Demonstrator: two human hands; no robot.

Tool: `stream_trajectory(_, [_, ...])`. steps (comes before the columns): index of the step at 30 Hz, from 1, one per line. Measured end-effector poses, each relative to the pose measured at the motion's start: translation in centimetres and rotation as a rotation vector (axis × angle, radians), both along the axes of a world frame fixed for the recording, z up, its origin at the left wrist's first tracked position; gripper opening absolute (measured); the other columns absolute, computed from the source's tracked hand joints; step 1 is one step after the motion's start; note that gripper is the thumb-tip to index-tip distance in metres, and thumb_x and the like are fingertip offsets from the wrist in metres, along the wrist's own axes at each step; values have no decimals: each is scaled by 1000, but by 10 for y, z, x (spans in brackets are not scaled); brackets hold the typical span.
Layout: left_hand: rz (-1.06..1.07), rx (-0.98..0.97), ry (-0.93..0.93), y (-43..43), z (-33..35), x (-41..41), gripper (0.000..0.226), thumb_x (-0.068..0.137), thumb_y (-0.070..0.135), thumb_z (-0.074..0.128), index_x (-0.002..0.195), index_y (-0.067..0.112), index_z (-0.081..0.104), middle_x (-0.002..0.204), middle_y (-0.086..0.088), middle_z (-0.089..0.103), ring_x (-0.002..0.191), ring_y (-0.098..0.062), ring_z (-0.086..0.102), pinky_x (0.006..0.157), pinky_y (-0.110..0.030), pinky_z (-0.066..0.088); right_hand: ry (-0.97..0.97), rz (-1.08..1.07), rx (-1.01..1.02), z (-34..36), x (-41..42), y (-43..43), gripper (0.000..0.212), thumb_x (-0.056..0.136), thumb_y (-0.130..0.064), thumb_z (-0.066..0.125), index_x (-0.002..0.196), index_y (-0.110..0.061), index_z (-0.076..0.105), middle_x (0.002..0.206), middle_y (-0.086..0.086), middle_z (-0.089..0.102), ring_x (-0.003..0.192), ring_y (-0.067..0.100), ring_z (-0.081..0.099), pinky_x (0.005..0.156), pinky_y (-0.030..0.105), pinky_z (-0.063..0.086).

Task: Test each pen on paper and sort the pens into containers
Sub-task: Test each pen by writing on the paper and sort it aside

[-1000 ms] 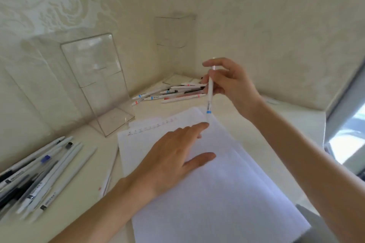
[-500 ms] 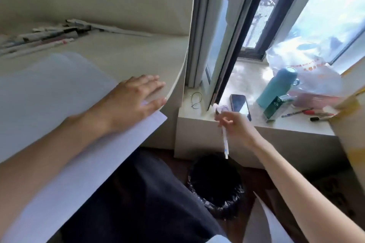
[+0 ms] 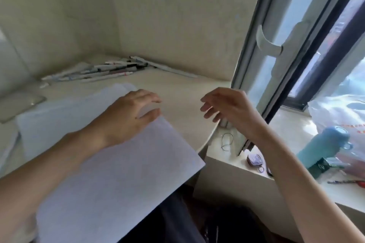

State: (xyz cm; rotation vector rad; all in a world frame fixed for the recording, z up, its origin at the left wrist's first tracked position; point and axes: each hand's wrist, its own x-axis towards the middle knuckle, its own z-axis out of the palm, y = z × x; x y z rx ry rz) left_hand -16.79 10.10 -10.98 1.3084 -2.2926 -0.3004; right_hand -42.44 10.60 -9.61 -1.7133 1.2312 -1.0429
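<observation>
Left hand (image 3: 126,116) presses flat on paper (image 3: 110,173); right hand (image 3: 231,110) hovers loosely spread, empty.

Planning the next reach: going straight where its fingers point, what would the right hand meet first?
Probably the left hand, on the paper; the right hand points toward it over the desk. Depth unclear.

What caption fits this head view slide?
Left hand rests on paper; empty right hand hovers near the desk edge; pens lie in the corner.
</observation>
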Motion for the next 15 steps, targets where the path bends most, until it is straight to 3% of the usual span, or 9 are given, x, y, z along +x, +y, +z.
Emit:
stream_trajectory(6, [256,34,24,2,-11,59,36,92,38,47,125,24,52,131,7,47,122,-11,41,104,-29,32,190,138,-79,-1,114,-89,20,92,-7,49,80,-15,63,78,5,66,68,16,61,59,29,48])
stream_trajectory(9, [321,31,28,8,-20,82,43,90,48,44,125,25,52,130,10,46,122,-9,41,103,-27,32,321,107,-174,-11,157,-130,17,91,-14,51,81,-10,63,82,11,67,73,22,60,64,32,44])
stream_trajectory(11, [352,11,22,13,-25,97,59,81,60,31,123,25,54,129,11,47,121,-8,42,102,-25,32,428,104,-250,-16,181,-151,20,93,-15,49,90,-3,66,86,13,66,77,24,58,64,31,40])
stream_trajectory(15, [404,-29,-36,16,-36,115,63,80,58,24,121,23,57,128,10,49,117,-7,44,96,-16,28,621,113,-417,-26,213,-174,26,91,-8,45,104,-10,67,107,12,65,105,30,54,86,37,43])
